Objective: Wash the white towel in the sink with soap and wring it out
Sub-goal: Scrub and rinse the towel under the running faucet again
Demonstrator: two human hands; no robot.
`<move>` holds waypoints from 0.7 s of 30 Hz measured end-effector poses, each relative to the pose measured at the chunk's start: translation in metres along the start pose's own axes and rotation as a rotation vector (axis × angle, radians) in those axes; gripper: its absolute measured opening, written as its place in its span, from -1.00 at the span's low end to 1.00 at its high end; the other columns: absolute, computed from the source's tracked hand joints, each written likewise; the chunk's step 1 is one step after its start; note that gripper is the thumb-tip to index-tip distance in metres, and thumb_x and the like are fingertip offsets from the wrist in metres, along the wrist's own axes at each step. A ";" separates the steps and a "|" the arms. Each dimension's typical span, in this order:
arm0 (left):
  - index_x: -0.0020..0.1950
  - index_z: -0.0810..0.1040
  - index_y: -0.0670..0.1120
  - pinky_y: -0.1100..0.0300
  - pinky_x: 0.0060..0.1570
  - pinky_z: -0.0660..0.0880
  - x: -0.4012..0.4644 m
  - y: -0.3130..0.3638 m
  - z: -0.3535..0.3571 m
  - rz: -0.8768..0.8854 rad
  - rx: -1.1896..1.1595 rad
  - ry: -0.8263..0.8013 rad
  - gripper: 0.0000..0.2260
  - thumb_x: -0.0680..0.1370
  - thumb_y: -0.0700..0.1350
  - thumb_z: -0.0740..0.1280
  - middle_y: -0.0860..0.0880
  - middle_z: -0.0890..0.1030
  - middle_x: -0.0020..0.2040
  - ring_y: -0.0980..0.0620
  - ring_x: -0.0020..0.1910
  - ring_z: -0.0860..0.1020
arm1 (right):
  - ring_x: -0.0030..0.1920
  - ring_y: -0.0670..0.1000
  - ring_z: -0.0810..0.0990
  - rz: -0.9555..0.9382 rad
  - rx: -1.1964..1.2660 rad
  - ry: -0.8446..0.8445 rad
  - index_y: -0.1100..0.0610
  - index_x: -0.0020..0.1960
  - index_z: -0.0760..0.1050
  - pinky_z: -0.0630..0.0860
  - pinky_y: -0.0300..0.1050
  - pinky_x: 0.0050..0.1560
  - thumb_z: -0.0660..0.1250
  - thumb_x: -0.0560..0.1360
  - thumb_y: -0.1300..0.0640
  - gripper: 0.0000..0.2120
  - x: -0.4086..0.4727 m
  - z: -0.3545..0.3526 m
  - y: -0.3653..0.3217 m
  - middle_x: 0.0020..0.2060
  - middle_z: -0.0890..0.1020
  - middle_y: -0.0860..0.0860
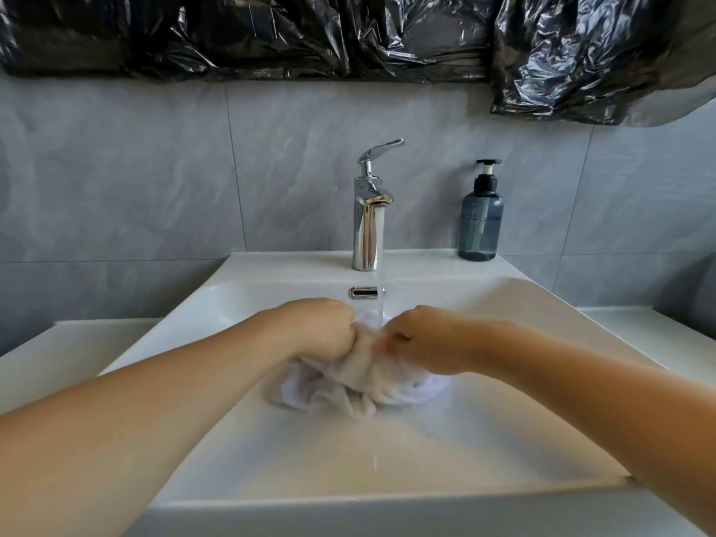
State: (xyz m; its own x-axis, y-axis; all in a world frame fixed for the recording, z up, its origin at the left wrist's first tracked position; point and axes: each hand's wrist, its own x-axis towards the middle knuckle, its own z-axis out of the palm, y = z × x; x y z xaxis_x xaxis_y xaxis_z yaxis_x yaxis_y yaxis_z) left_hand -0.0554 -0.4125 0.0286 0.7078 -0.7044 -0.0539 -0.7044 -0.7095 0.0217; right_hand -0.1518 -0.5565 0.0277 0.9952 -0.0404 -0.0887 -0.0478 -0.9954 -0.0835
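Grey marbled wall tiles [116,180] fill the background, and crinkled black plastic sheeting [348,32] hangs across the top of the wall. Below sits a white sink [387,494], set in a pale tabletop [58,343] that runs off to either side. At the back rim stands a chrome faucet [367,226], lever handle [381,149] tilted up, and water [380,296] is pouring straight down from the spout. Just behind the stream, the oval overflow slot [362,292] shows in the back wall of the basin. To the right of the faucet, on the sink's back ledge, stands a translucent blue soap dispenser [480,222] with a black pump.

Down in the basin, here's the action: the white towel [348,385] is bunched up, wet, right under the stream, its lower folds sagging toward the basin floor. The left hand [321,329] is clenched on the towel's left side, fingers curled in tight around the cloth. The right hand [422,339] grips the other side, fingers tucked under and pinching the fabric. The two hands sit close together, nearly knuckle to knuckle, with the water landing between them. Both bare forearms reach in from the lower corners. A thin trickle runs down the near slope of the basin.
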 end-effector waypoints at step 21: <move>0.20 0.33 -0.03 0.01 0.05 0.40 -0.009 -0.011 -0.011 -0.152 0.087 0.223 -0.74 0.51 -0.18 0.20 -0.05 0.33 0.18 -0.13 0.20 0.36 | 0.01 0.07 0.52 0.065 -0.018 0.171 -0.12 0.48 0.28 0.47 -0.10 -0.03 0.09 0.61 0.21 -0.52 0.009 -0.017 0.036 0.19 0.48 0.02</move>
State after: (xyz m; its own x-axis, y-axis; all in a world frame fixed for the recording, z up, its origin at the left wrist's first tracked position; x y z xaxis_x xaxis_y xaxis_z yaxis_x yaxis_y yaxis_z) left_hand -0.0533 -0.3991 0.0398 0.7930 -0.5846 0.1716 -0.5847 -0.8094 -0.0557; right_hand -0.1433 -0.5939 0.0412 0.9900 -0.1177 0.0772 -0.1127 -0.9915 -0.0657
